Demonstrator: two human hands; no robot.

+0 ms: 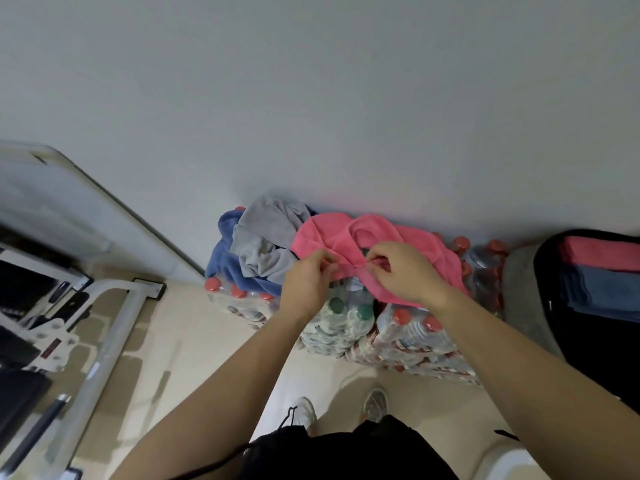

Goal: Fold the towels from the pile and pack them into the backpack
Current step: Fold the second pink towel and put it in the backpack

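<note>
Pink towel [377,237], one of three in the pile [263,244], is pinched by left grip [308,282] and right grip [405,271], while the backpack [588,341], cut off at the right edge, shows folded towels [599,252] hard to count.

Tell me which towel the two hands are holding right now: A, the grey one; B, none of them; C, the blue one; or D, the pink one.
D: the left hand and the right hand both pinch the pink towel, while the grey towel and the blue towel lie in the pile to its left.
</note>
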